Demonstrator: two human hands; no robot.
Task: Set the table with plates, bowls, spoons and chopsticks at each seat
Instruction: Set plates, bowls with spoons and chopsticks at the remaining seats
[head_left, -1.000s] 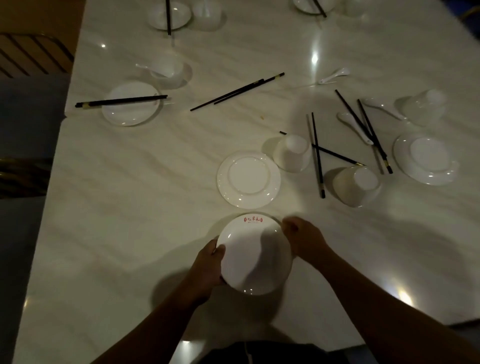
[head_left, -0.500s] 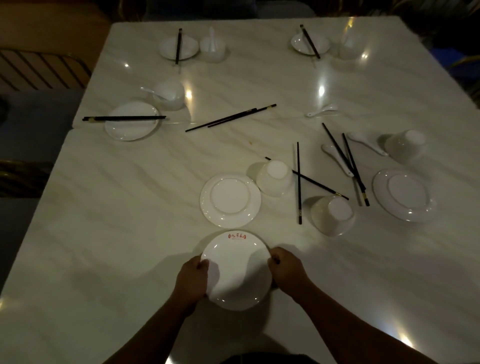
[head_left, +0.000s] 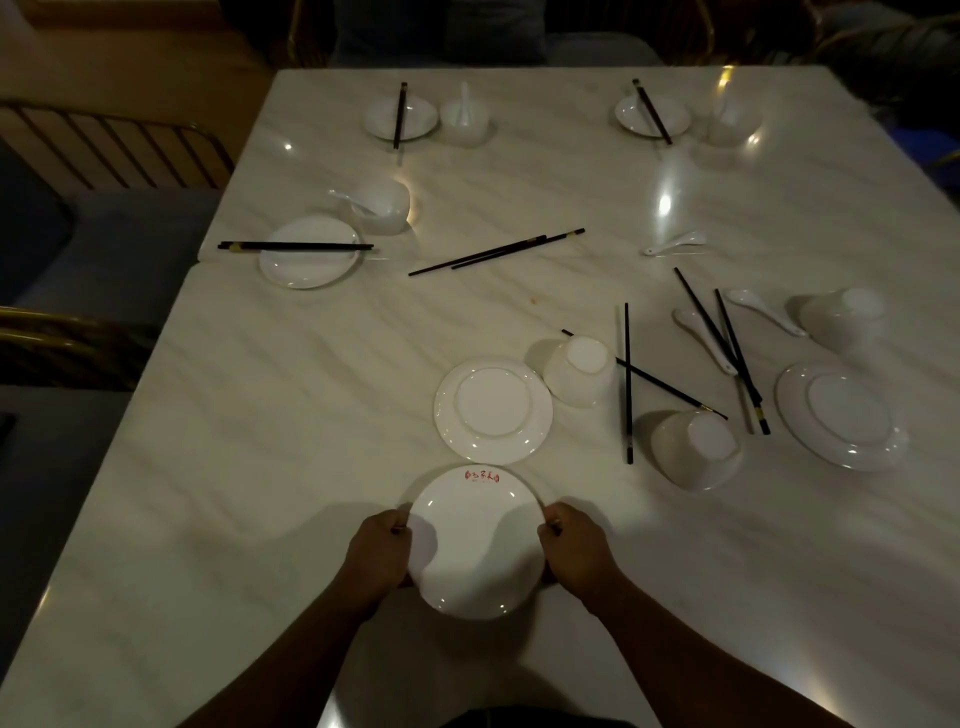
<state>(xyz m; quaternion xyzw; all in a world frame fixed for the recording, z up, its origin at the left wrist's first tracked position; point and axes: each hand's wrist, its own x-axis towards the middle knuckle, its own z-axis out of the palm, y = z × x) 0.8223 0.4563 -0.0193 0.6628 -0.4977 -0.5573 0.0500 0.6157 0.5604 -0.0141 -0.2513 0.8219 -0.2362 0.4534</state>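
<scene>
The table (head_left: 311, 415) is white with soft grey streaks; the near plate (head_left: 478, 545) is white with red writing; the chopsticks (head_left: 496, 252) are black.

Pale marble table (head_left: 260, 441): plates, seemingly upturned bowls, spoons, black chopsticks.

Red mark on plate (head_left: 478, 540) (illegible)

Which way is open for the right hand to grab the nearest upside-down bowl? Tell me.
Probably yes: the right hand grips the logo plate, and bare table lies between it and the bowl, once it lets go.
</scene>
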